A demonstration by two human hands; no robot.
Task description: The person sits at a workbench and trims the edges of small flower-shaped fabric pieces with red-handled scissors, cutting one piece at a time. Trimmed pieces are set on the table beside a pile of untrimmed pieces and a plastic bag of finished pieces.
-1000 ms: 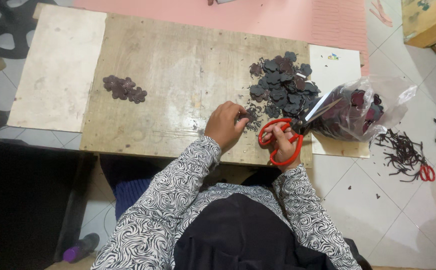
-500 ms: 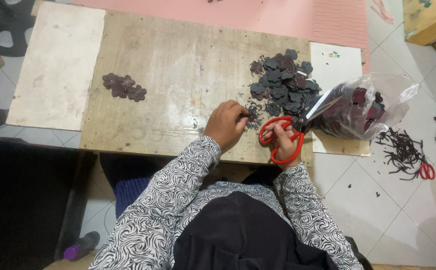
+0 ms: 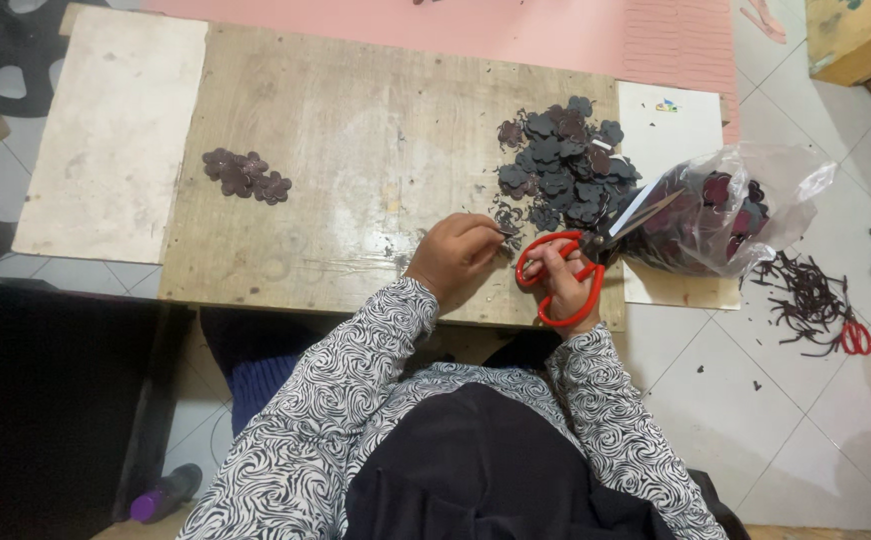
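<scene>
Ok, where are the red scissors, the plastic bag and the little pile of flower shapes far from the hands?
red scissors (image 3: 556,280): head view, on a red handle loop in the right hand.
plastic bag (image 3: 771,185): head view, on its clear crinkled upper side.
little pile of flower shapes (image 3: 246,175): head view, middle of the dark cluster.

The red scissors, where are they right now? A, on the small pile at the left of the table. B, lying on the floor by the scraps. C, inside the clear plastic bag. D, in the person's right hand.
D: the right hand has its fingers through the red scissors handles at the table's near edge.
</scene>
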